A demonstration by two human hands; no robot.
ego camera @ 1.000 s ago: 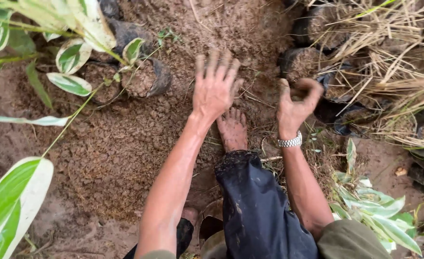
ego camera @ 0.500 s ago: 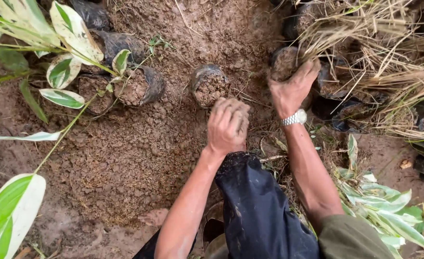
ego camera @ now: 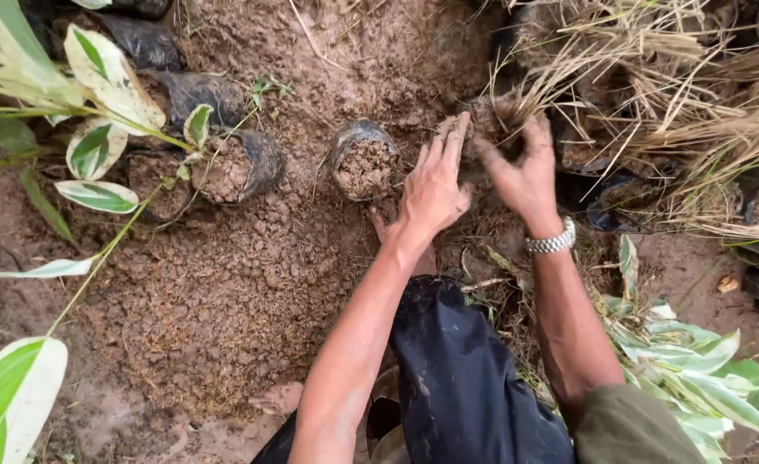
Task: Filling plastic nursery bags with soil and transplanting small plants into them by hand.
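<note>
Soil clump [ego camera: 493, 120] with dry roots, held between two hands above bare earth

Left hand [ego camera: 435, 185] flat-fingered against the clump's 9 o'clock side; right hand [ego camera: 524, 172], metal wristwatch [ego camera: 553, 241] at the wrist, curled around its 3 o'clock side, clump at 12 o'clock from the dark trouser knee [ego camera: 461, 378]. Black nursery bag [ego camera: 362, 159] filled with soil just beside the left hand at 9 o'clock; second bag [ego camera: 233, 163] further out at 9 o'clock; variegated leaves [ego camera: 109, 82] at 10 o'clock; dry straw [ego camera: 680, 94] at 2 o'clock
</note>
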